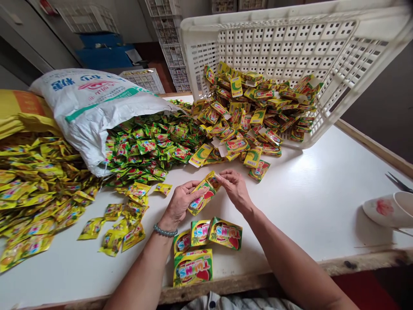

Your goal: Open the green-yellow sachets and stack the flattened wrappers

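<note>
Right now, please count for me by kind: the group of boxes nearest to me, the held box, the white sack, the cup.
Boxes in nearest group: 4
Held box: 1
White sack: 1
Cup: 1
Total: 7

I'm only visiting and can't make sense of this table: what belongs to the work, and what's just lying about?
Seems to belong:
- box in the left hand, right hand at its end
- four nearby boxes
- yellow packets, green packets
- basket with boxes

Seems just lying about:
- cup
- pointed dark tool
</note>
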Demonstrator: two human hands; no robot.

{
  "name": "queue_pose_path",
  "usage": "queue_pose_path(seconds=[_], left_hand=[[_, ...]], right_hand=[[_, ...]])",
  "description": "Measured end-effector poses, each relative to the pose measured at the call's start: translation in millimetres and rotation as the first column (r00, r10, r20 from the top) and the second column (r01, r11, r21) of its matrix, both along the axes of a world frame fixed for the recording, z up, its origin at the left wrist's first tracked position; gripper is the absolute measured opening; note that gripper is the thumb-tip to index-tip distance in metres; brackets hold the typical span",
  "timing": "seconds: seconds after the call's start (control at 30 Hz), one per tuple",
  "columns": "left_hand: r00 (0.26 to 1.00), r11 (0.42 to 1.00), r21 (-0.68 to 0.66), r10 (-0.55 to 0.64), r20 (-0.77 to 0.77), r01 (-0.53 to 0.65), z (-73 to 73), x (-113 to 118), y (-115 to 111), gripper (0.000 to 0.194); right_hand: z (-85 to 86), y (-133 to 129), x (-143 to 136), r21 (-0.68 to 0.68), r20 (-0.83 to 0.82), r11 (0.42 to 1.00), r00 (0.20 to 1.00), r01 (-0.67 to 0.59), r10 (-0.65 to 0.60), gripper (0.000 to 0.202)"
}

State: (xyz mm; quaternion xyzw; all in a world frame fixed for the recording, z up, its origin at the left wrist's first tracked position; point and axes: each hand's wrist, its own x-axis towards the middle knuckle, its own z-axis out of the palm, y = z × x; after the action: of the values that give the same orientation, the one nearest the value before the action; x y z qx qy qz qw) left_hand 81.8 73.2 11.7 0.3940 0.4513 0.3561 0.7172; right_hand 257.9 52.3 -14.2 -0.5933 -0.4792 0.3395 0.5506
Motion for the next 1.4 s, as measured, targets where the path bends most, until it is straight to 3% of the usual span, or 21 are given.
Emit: queue_pose_path(seconds=[0.1,0.23,0.33,0.67,0.77,0.87,0.93,1.0,1.17,1.23,1.3,1.37,1.4], left_hand=[[1.0,1.0,0.012,-0.016,-0.015,0.016,2.3,-0.8,-1.4,0.052],[0.999,0.999,0.019,-0.049,-0.022,0.049,6.0,-0.1,-4.7,0.05],[1.0,1.0,0.001,-0.014,0.0,0.014,5.5,1.5,-5.5,0.05],[0.987,0.983,0.114,0.134,0.087,-0.143,-9.1,10.0,-6.2,0.046],[0.986,0.978,0.143,0.137,0.096,-0.15,-7.0,12.8,-7.0,0.051],[0.976,0.958,0.198,0.19,0.108,-0.209,-4.1,14.3,-7.6,0.058],[0.972,0.942,0.244,0.213,0.103,-0.232,-3.6,13.7,-8.2,0.056],[0.982,0.945,0.269,0.166,0.091,-0.185,-4.8,12.0,-9.2,0.054],[0.999,0.972,0.234,-0.038,0.039,0.028,-9.7,7.5,-10.0,0.05],[0.997,0.976,0.21,-0.063,0.039,0.054,-9.2,6.5,-9.4,0.049],[0.996,0.98,0.186,-0.073,0.045,0.064,-6.9,5.8,-8.8,0.05],[0.998,0.985,0.166,-0.045,0.041,0.038,-4.1,5.3,-8.3,0.054],[0.999,0.987,0.163,-0.013,0.037,0.007,-3.0,5.1,-8.1,0.056]], right_hand=[[-0.1,0.3,3.0,0.02,0.08,0.999,0.996,-0.039,0.037,0.018],[3.8,-2.6,2.0,-0.004,0.137,0.982,0.973,-0.187,0.186,0.024],[5.6,-4.7,-0.9,-0.04,0.167,0.966,0.951,-0.256,0.259,0.032],[4.0,-9.9,-11.9,-0.034,0.28,0.969,0.928,-0.245,0.244,0.032],[3.9,-11.4,-13.4,-0.02,0.172,0.978,0.963,-0.208,0.208,0.03],[3.2,-11.7,-16.6,0.062,-0.056,0.993,0.993,-0.097,0.101,0.033],[1.4,-10.7,-20.5,0.102,-0.216,0.99,0.969,-0.102,0.122,0.043],[-1.4,-9.5,-24.7,0.107,-0.3,0.98,0.935,-0.165,0.19,0.042],[-6.8,-8.4,-25.7,0.101,-0.181,0.973,0.958,-0.207,0.223,0.031],[-6.1,-8.6,-22.0,0.07,-0.193,0.976,0.958,-0.204,0.214,0.03],[-3.3,-8.8,-18.1,0.016,-0.255,0.977,0.944,-0.213,0.211,0.044],[1.2,-9.2,-15.4,-0.009,-0.284,0.967,0.928,-0.256,0.243,0.055],[3.8,-9.6,-14.6,-0.006,-0.264,0.961,0.927,-0.278,0.267,0.051]])
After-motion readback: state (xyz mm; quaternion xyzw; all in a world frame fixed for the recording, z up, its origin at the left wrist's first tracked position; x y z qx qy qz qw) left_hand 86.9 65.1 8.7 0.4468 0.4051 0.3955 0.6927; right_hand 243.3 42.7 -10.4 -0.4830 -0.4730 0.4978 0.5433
